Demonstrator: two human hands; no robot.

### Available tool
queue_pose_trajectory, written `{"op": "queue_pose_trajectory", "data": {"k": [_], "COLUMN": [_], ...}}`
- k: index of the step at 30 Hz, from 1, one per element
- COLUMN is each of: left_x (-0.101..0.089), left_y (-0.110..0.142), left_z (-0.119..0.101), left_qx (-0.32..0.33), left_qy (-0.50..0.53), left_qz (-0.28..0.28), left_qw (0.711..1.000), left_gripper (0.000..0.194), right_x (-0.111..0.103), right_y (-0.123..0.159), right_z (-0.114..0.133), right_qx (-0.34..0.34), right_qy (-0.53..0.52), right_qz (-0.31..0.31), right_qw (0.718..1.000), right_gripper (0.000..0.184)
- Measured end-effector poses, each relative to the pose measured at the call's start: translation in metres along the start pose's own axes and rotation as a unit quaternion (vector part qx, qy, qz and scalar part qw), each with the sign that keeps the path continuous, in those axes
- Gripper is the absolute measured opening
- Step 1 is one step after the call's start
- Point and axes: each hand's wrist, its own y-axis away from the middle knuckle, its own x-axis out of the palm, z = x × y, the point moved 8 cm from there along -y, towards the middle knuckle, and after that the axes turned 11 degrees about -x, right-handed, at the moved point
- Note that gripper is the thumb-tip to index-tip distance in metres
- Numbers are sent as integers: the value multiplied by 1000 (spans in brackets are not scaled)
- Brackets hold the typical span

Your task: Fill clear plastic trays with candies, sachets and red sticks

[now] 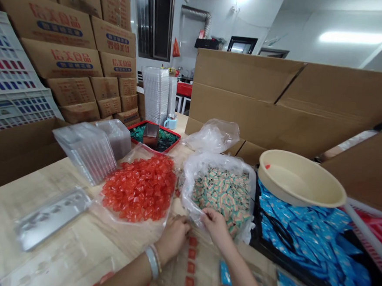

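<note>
My left hand (175, 234), with a band at the wrist, is low over the table, its fingers curled inward; what they hold, if anything, is hidden. To its upper left lies a heap of red translucent wrapped-looking pieces (140, 187) on clear plastic sheet. My right hand (216, 225) pinches at the near rim of a plastic-lined bin (187, 190), and I cannot make out what is between its fingertips. Small striped pink-and-green packets (223, 193) fill that bin. Below my hands, red pieces (190, 265) sit in a row in a clear tray.
Stacked clear trays (89, 151) stand at left, near a single clear tray (53, 218). Behind is a red-rimmed tray (169, 149) with green pieces. At right, a cream basin (301, 179) rests over blue packets (315, 239). Cardboard (247, 86) walls the back.
</note>
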Motion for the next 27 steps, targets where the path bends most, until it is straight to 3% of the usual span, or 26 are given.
{"op": "queue_pose_trajectory", "data": {"k": [5,9,12,15,18,21,23,25,27], "left_x": [2,9,10,-3,-37,-84,-103,-102,-90], "left_y": [2,5,7,6,8,7,0,-19,-41], "left_z": [-8,-9,-13,-18,-25,-24,-19,-11,0], "left_qx": [86,168,189,143,87,44,24,-7,-52], "left_qy": [-27,-111,-146,-146,-82,19,79,138,185], "left_qz": [-34,-53,-52,-48,-76,-182,-224,-198,-158], "left_qw": [995,978,970,978,990,982,971,970,968], "left_gripper": [20,20,20,20,21,22,20,17,17], "right_x": [1,-2,-3,-7,-5,27,60,84,95], "right_y": [3,2,4,7,5,3,3,-1,-6], "right_z": [-12,-12,-15,-15,4,38,47,43,34], "right_qx": [101,125,139,142,46,-113,-151,-135,-108], "right_qy": [-120,-151,-179,-202,-149,-46,1,19,10], "right_qz": [-13,-19,-21,-26,-13,75,133,147,135], "right_qw": [988,980,974,969,988,990,979,980,985], "right_gripper": [16,15,15,15,30,36,37,33,26]}}
